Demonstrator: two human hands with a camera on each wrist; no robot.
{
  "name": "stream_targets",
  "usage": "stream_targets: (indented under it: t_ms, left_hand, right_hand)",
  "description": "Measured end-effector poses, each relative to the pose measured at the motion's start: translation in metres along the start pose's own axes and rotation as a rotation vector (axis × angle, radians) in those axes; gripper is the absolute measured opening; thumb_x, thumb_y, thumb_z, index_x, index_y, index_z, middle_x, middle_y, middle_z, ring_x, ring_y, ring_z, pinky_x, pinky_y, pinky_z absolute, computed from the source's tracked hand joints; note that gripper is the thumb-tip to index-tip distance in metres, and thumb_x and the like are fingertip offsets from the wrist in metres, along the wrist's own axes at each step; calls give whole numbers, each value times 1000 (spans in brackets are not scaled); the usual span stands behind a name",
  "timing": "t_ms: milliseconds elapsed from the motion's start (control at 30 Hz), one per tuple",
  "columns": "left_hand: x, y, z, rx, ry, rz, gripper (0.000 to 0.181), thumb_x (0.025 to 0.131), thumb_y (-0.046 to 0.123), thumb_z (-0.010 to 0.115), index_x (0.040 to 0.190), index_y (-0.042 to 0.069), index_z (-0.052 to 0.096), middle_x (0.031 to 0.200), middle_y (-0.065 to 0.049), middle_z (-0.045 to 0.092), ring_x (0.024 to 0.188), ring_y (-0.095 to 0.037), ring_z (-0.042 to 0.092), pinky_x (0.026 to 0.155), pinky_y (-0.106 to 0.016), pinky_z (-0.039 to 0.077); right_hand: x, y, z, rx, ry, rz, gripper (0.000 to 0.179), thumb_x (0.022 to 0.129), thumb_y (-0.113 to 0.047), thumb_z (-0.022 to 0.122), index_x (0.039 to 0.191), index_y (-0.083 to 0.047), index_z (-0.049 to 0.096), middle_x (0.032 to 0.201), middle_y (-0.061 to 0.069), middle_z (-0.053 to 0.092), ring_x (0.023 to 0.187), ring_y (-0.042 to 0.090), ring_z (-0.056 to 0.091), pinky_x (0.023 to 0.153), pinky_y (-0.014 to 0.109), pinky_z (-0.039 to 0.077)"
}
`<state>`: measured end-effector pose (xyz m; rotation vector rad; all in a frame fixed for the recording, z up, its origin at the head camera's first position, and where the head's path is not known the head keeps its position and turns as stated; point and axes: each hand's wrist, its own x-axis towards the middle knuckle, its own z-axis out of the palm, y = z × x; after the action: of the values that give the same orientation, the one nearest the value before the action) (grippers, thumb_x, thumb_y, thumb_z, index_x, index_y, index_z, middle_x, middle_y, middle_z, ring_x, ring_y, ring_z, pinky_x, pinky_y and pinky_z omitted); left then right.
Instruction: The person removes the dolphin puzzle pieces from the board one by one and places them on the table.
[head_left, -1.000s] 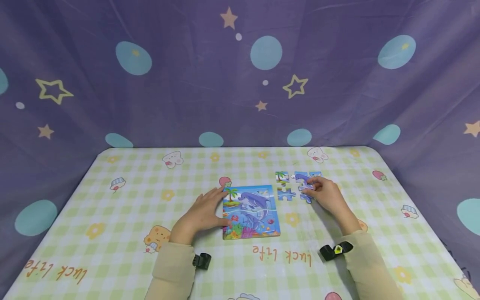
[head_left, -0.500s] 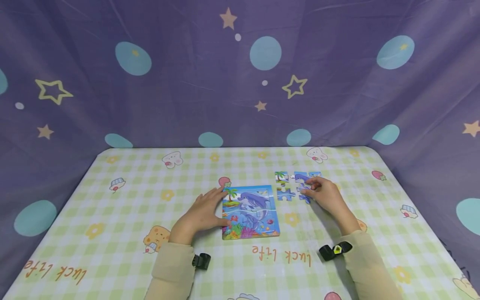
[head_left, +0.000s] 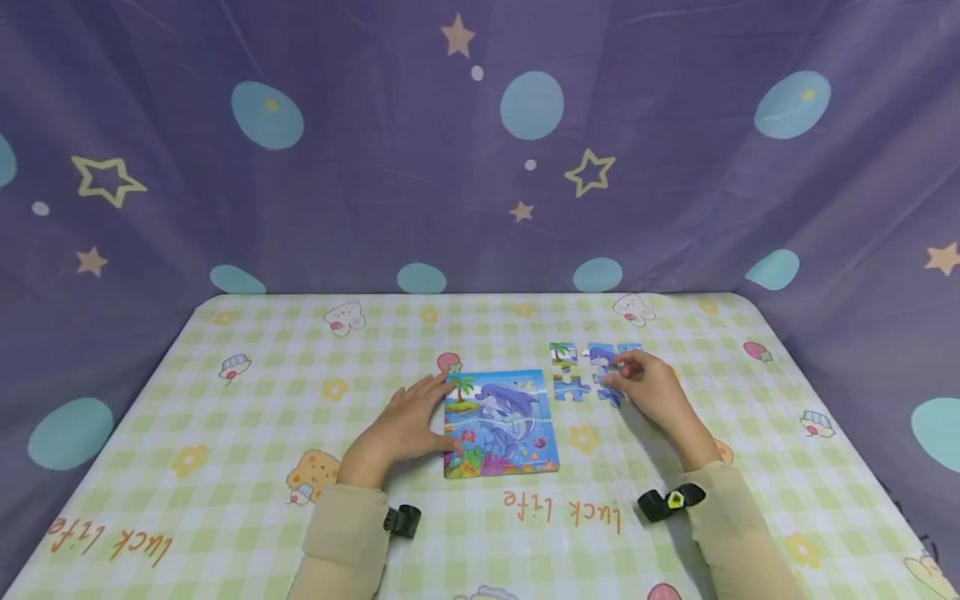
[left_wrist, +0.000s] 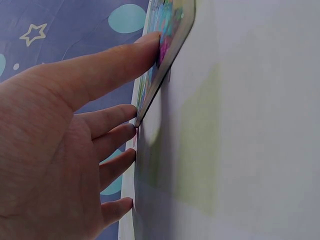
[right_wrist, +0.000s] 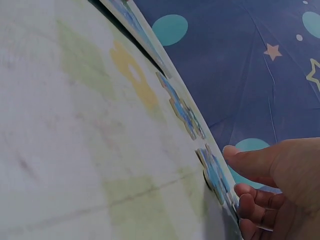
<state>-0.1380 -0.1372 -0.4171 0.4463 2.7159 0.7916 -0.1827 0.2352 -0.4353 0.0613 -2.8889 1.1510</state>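
A square dolphin jigsaw puzzle board (head_left: pixel 501 423) lies flat at mid-table. My left hand (head_left: pixel 401 429) rests on its left side, thumb over the lower-left face and spread fingers reaching the upper-left corner. In the left wrist view, the thumb (left_wrist: pixel 112 67) presses on the board's edge. Right of the board, my right hand (head_left: pixel 656 392) holds a dolphin puzzle piece (head_left: pixel 611 395) flat on the table between thumb and curled fingers; the hand partly hides it. Close by lie a palm-tree piece (head_left: pixel 562 354), a blue piece (head_left: pixel 572 388) and another dolphin piece (head_left: pixel 600 355).
A further puzzle piece (head_left: pixel 630 347) shows behind the right hand. The table wears a green-and-white checked cloth (head_left: pixel 262 433) with printed cartoons. A purple starry curtain (head_left: pixel 360 167) hangs behind it. A black strap mount (head_left: pixel 671 502) sits at the right wrist.
The puzzle piece under the right hand has shifted very slightly left. Both hands and the board stay practically where they were.
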Motion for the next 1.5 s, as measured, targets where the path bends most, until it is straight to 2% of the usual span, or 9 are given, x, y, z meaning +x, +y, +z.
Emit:
stream_targets:
  t_ms: [100, 200, 367, 500, 700, 967, 1167, 1500]
  left_hand:
    - [1, 0, -1, -1, -1, 2, 92, 76, 36, 85, 150, 4, 41, 162, -12, 25, 149, -35, 19, 119, -58, 8]
    - [1, 1, -2, -1, -3, 4, 92, 76, 35, 85, 150, 3, 40, 162, -12, 25, 149, -35, 19, 119, -58, 8]
    - [0, 1, -2, 3, -6, 2, 91, 77, 35, 84, 150, 4, 40, 161, -13, 26, 148, -35, 19, 119, -59, 9]
    - [0, 0, -1, 5, -4, 4, 91, 77, 35, 84, 150, 4, 40, 162, -12, 25, 148, -35, 20, 119, -60, 9]
    - [-2, 1, -2, -1, -2, 0, 90, 77, 33, 84, 150, 4, 40, 162, -12, 25, 148, -35, 19, 119, -60, 8]
    - [-2, 3, -3, -3, -8, -6, 91, 77, 34, 84, 151, 5, 40, 162, -12, 24, 149, -35, 19, 119, -59, 8]
    - [-2, 2, -2, -3, -7, -4, 91, 77, 35, 84, 151, 5, 40, 162, -12, 25, 149, -35, 19, 119, -59, 8]
    - [-2, 1, -1, -19, 0, 1, 90, 77, 33, 84, 150, 4, 40, 162, -13, 25, 148, -36, 19, 119, -59, 8]
  right_hand:
    - [0, -2, -1, 8, 10, -19, 30, 89, -18, 75, 113, -1, 68, 89, 8, 59, 86, 25, 64, 79, 39, 47]
    - [-1, -6, -1, 23, 8, -34, 30, 90, -18, 75, 114, -1, 68, 91, 8, 59, 86, 24, 65, 73, 36, 49]
    - [-3, -14, 1, 51, 2, -62, 31, 89, -17, 75, 114, 1, 67, 90, 8, 61, 76, 19, 61, 58, 27, 48]
    - [-5, -21, 4, 75, -9, -71, 31, 90, -17, 75, 115, 0, 68, 89, 7, 60, 69, 17, 56, 53, 25, 45]
    - [-6, -29, 10, 102, -28, -89, 31, 89, -15, 75, 115, -1, 68, 90, 6, 60, 70, 17, 57, 57, 25, 45]
    - [-11, -39, 21, 127, -58, -157, 28, 88, -14, 76, 112, -3, 69, 89, 3, 62, 71, 16, 58, 59, 27, 49]
    - [-17, -48, 30, 157, -86, -176, 31, 87, -13, 77, 114, -2, 67, 93, 7, 63, 71, 16, 59, 61, 28, 49]
    - [-22, -60, 44, 143, -111, -197, 35, 86, -15, 78, 117, -4, 67, 102, 9, 65, 73, 16, 56, 63, 31, 49]
